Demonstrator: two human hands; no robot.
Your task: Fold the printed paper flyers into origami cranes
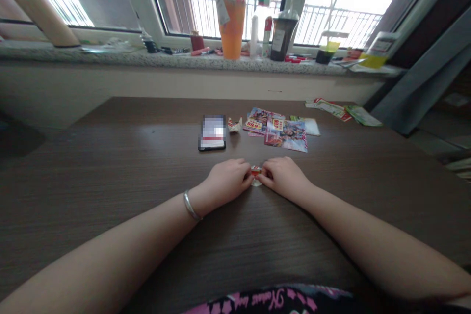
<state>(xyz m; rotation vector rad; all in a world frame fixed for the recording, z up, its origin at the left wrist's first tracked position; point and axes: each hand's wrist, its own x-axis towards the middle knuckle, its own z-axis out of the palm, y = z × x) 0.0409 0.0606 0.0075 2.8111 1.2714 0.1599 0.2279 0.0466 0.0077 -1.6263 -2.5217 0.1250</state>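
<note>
Between my hands, low over the dark wooden table [154, 191], is a small folded piece of printed paper [256, 171] in red and white. My left hand [230, 176] pinches its left side, with a silver bangle on that wrist. On the other side my right hand [285, 176] has its thumb and fingers closed on the paper's right edge. Fingers cover much of the piece. Just beyond stands a small folded paper shape [234, 125], whitish with red. Left of that lies a phone [212, 132] with a blurred screen.
Colourful printed leaflets [286, 133] overlap at the right of the phone. Paper strips [333, 109] lie near the far right edge. The stone windowsill [176, 59] carries a tall orange drink cup [231, 24], a dark drink cup [282, 37], bottles and small items.
</note>
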